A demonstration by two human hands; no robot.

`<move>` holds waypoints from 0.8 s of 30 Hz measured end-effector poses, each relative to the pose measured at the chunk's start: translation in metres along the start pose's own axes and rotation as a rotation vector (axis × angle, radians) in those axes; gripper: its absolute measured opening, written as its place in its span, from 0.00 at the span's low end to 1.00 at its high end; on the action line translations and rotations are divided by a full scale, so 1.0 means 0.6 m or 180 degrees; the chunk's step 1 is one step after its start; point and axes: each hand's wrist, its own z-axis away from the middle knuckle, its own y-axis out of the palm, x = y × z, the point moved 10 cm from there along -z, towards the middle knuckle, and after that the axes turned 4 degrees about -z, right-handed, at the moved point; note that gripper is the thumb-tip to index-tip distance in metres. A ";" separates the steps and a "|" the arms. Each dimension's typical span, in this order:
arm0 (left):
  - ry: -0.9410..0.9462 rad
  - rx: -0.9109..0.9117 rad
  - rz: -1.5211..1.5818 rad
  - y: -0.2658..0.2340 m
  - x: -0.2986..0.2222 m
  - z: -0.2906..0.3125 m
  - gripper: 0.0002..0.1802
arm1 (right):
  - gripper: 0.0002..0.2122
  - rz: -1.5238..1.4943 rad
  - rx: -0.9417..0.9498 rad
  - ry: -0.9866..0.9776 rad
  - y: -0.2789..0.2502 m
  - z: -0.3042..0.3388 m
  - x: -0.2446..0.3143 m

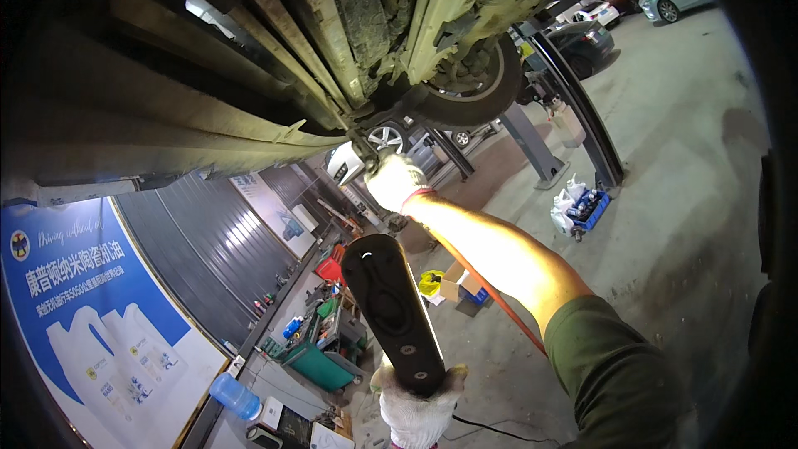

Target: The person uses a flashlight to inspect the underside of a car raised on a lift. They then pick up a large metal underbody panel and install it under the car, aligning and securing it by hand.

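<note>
My right hand (396,183), in a white knit glove, is raised toward the underside of a lifted car (399,41). It is closed around a dark air tool (363,150) whose upper end reaches the car's lower edge; the exact kind of tool is hard to make out. An orange-red hose (490,287) runs down below that forearm. Low in the middle, my gloved left hand (416,417) grips the bottom of a long black work light (391,308). Its back faces me, and bright light falls on my right arm and glove.
A car wheel (474,87) hangs overhead, beside a dark lift post (573,100). On the floor are a blue crate with white bottles (588,209) and a cardboard box (459,281). A green bin (320,362), a water jug (235,397) and a blue banner (83,283) stand left.
</note>
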 end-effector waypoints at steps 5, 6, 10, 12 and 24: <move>-0.0172 0.0167 -0.0091 0.019 -0.007 0.012 0.26 | 0.20 -0.0018 -0.0084 -0.0177 -0.049 0.037 0.034; -0.0044 0.0153 -0.0147 0.017 -0.004 0.013 0.24 | 0.20 0.0008 -0.0108 -0.0174 -0.058 0.041 0.040; 0.0507 -0.0140 -0.0522 -0.005 0.011 0.010 0.32 | 0.19 0.0191 -0.0046 -0.0199 -0.061 0.081 0.074; 0.0689 -0.0162 -0.0852 0.001 -0.004 0.012 0.36 | 0.19 0.0149 -0.0077 -0.0108 -0.062 0.072 0.048; 0.0299 0.0082 -0.1349 0.001 0.012 0.005 0.39 | 0.10 -0.1255 0.0048 -0.0025 -0.079 0.037 -0.069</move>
